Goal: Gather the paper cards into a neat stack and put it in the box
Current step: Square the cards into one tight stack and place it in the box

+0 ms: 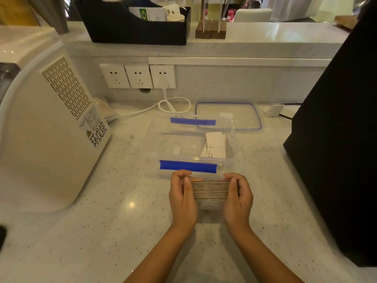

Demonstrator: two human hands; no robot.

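A stack of paper cards (210,190) is held edge-on between my two hands, just above the counter. My left hand (182,196) grips its left end and my right hand (238,196) grips its right end. The card edges look squared up. Directly behind the stack sits an open clear plastic box (155,139) with blue clips on its near and far rims. Inside it, at the right, lie white paper slips (215,145). The box's clear lid (244,115) with a blue seal lies flat behind it to the right.
A cream appliance (47,127) stands at the left. A tall black object (338,139) stands at the right. White wall sockets (137,76) and a looped white cable (173,105) are behind the box. A raised ledge holds a black organiser (134,27).
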